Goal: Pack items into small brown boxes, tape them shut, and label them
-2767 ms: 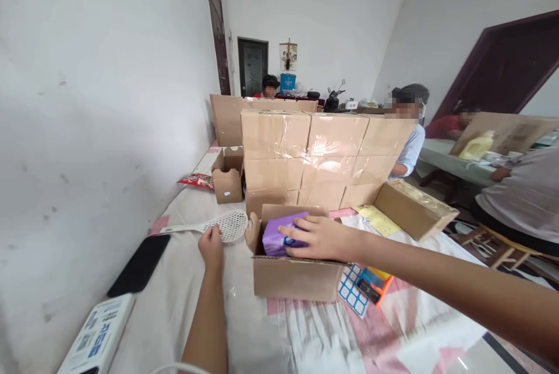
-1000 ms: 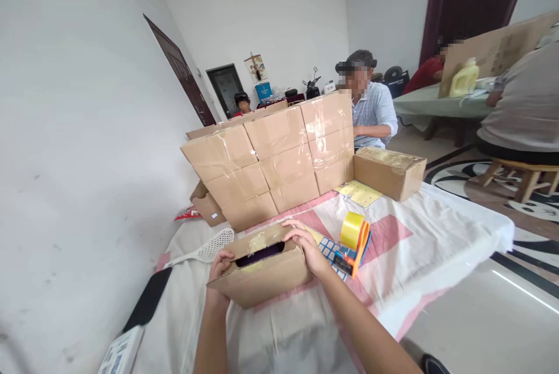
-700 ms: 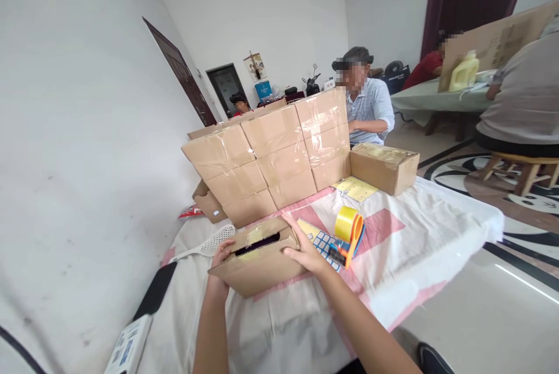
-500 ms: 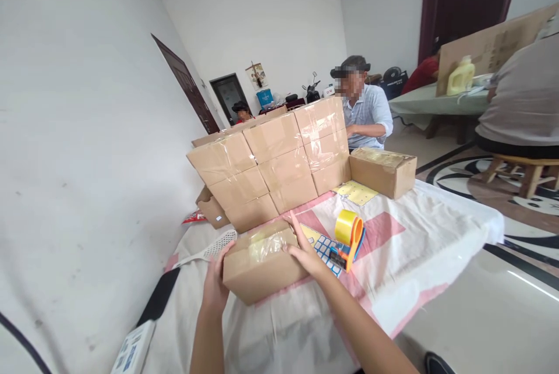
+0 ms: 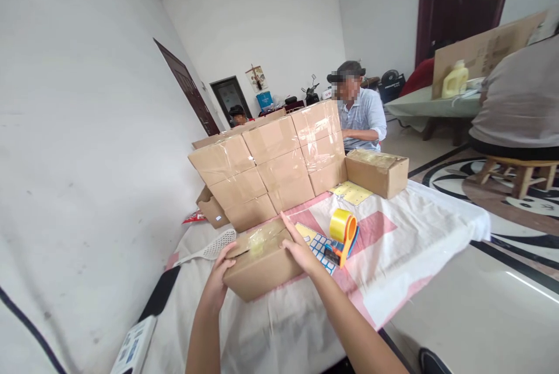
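While both our forearms reach up from the near edge of the counter [image 5: 437, 217], our hands frame the cardboard box [image 5: 262, 271], which sits toward that edge, left of the counter's middle. Our left hand [image 5: 215, 283] grasps the box's left end, wrist bent slightly inward, fingers curled over the upper left corner and thumb along the top. Our right hand [image 5: 302, 250] grasps the opposite end with a straighter wrist; its fingers point away from us along that end, and its thumb rests on the near part of the top. The box's flaps lie almost level under shiny clear tape [image 5: 258, 240], with a thin dark gap at the left.

Just right of our right hand, a tape dispenser [image 5: 345, 234] with a yellow roll stands by a printed sheet [image 5: 318, 246]. A white perforated ladle [image 5: 218, 244] lies near our left hand, toward the counter's left edge. Stacked boxes [image 5: 279, 164] rise toward the far edge.
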{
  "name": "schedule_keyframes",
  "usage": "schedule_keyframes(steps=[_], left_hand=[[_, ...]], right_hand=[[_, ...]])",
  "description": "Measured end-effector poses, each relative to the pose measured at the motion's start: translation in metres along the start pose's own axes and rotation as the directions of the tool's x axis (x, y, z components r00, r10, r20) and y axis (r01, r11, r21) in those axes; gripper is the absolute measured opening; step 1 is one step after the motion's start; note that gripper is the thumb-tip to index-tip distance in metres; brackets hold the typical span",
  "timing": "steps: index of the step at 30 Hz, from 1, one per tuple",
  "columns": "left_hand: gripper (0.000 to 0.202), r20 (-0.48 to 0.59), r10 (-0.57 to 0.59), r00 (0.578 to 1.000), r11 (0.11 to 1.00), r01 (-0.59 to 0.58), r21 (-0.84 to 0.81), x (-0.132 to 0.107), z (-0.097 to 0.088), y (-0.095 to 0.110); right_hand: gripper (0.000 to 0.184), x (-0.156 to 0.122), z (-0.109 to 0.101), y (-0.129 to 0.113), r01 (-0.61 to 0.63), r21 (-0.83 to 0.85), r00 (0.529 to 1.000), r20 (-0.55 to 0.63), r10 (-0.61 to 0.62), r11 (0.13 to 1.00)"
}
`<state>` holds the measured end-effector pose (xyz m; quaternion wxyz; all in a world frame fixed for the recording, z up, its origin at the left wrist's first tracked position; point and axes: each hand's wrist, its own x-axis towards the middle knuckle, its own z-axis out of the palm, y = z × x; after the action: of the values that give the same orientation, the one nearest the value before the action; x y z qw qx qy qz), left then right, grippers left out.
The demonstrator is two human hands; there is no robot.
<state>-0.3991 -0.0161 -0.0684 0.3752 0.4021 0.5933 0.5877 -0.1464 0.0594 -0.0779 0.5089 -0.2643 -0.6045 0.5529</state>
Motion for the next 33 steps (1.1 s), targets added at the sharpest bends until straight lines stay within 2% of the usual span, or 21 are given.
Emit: schedule_keyframes(steps=[7, 9, 10, 11, 12, 13, 14, 15, 17, 18, 21, 27, 30, 33], left_hand=[[0.065, 0.026, -0.026, 0.999, 0.996, 0.028, -0.088, -0.006, 0.003, 0.005], [0.062, -0.045, 0.033, 0.998, 0.999, -0.034, -0.027, -0.010, 0.005, 0.009], [0.056, -0.117, 0.122, 0.986, 0.991, -0.114, 0.075, -0.013, 0.008, 0.011], [0.050, -0.185, 0.255, 0.949, 0.951, -0.211, 0.227, -0.017, 0.011, 0.013], [0.043, -0.205, 0.406, 0.891, 0.863, -0.300, 0.406, -0.021, 0.016, 0.014], [0.038, -0.152, 0.542, 0.827, 0.733, -0.375, 0.568, -0.026, 0.022, 0.015], [0.035, -0.039, 0.627, 0.778, 0.589, -0.442, 0.676, -0.030, 0.029, 0.014], [0.035, 0.096, 0.656, 0.749, 0.469, -0.503, 0.726, -0.034, 0.037, 0.012], [0.039, 0.303, 0.622, 0.722, 0.341, -0.598, 0.725, -0.041, 0.052, 0.004], [0.043, 0.349, 0.609, 0.713, 0.314, -0.620, 0.719, -0.043, 0.058, 0.000], [0.049, 0.359, 0.626, 0.692, 0.252, -0.615, 0.747, -0.044, 0.068, -0.012], [0.049, 0.421, 0.627, 0.655, 0.103, -0.606, 0.789, -0.039, 0.064, -0.016], [0.048, 0.423, 0.610, 0.670, 0.076, -0.581, 0.811, -0.037, 0.066, -0.014], [0.048, 0.400, 0.588, 0.703, 0.104, -0.557, 0.824, -0.041, 0.070, -0.009]], right_hand=[[0.079, 0.003, 0.001, 0.002, 0.010, -0.018, 0.999, -0.032, -0.011, 1.000], [0.077, 0.004, 0.002, 0.005, 0.033, -0.051, 0.998, -0.060, -0.036, 0.998], [0.076, 0.003, 0.002, 0.007, 0.047, -0.072, 0.996, -0.076, -0.053, 0.996], [0.074, 0.002, 0.003, 0.009, 0.059, -0.093, 0.994, -0.091, -0.068, 0.994], [0.073, 0.001, 0.004, 0.010, 0.068, -0.114, 0.991, -0.108, -0.081, 0.991], [0.072, -0.001, 0.006, 0.012, 0.076, -0.131, 0.987, -0.129, -0.093, 0.988], [0.071, -0.003, 0.008, 0.013, 0.082, -0.144, 0.983, -0.153, -0.104, 0.986], [0.070, -0.005, 0.010, 0.015, 0.085, -0.152, 0.977, -0.182, -0.113, 0.985], [0.065, -0.007, 0.016, 0.016, 0.082, -0.160, 0.961, -0.250, -0.120, 0.984], [0.063, -0.007, 0.019, 0.017, 0.072, -0.160, 0.952, -0.283, -0.115, 0.985], [0.057, -0.007, 0.028, 0.018, 0.030, -0.152, 0.926, -0.369, -0.085, 0.988], [0.052, -0.004, 0.038, 0.015, 0.003, -0.145, 0.889, -0.452, -0.069, 0.989], [0.047, -0.002, 0.039, 0.012, -0.029, -0.151, 0.880, -0.472, -0.046, 0.988], [0.044, -0.002, 0.039, 0.009, -0.049, -0.168, 0.879, -0.476, -0.037, 0.985]])
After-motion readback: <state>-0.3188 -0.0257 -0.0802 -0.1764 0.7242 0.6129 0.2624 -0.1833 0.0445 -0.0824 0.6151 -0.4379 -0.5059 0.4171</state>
